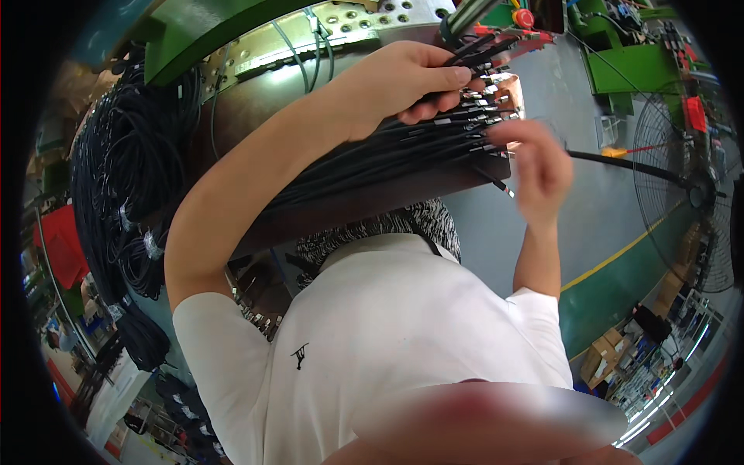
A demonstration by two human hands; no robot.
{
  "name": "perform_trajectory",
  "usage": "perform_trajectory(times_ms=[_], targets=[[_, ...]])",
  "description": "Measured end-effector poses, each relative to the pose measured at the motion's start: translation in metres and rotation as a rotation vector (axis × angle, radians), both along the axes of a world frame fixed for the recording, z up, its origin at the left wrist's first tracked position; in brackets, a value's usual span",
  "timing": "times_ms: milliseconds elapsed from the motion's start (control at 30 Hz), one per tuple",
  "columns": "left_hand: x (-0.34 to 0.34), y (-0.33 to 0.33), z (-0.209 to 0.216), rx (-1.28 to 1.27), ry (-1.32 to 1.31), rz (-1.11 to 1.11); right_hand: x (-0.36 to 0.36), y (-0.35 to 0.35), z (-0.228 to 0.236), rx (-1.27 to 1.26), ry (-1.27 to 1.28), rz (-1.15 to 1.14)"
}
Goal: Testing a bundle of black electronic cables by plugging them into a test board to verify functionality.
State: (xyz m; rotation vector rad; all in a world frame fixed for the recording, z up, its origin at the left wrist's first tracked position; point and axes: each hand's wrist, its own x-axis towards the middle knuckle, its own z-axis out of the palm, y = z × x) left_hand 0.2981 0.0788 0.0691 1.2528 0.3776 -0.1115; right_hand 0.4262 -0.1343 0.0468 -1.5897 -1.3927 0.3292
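Note:
My left hand (418, 81) reaches across the bench with its fingers closed round black cables (488, 50) near their ends. Below it lies a thick bundle of black cables (372, 155), side by side along the bench. Small silvery connectors (484, 108) crowd the bundle's right end. My right hand (542, 167) is just right of those connectors, blurred by motion, with the index finger reaching toward them and the other fingers bent. Whether it touches or holds anything does not show. One cable end (500, 184) sticks out below the bench's edge.
Large coils of black cable (132, 147) hang at the left. A green machine frame (209, 35) and a perforated metal plate (372, 23) stand at the bench's far side, with a red button (524, 18) beyond. A fan (682, 186) stands at the right.

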Motion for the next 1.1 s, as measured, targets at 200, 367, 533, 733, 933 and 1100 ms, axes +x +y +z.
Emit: perform_trajectory(times_ms=[200, 367, 533, 733, 933, 1100], targets=[[-0.056, -0.058, 0.006, -0.028, -0.044, 0.233, -0.036, 0.079, 0.028, 0.163, 0.803, -0.162], [-0.091, -0.072, -0.028, -0.056, -0.09, 0.544, -0.059, 0.104, 0.018, -0.354, 0.964, 0.299], [-0.129, -0.063, -0.037, -0.281, -0.144, 0.636, -0.039, 0.138, -0.009, -0.302, 0.623, 0.698], [-0.127, -0.064, -0.036, -0.384, -0.076, 0.816, -0.009, 0.208, -0.06, 0.049, -0.926, 0.234], [-0.131, -0.065, -0.032, -0.447, -0.022, 0.831, -0.008, 0.183, -0.039, -0.052, -0.666, 0.374], [-0.121, -0.068, -0.035, -0.447, 0.006, 0.833, -0.032, 0.134, -0.01, 0.137, -0.778, 0.343]])
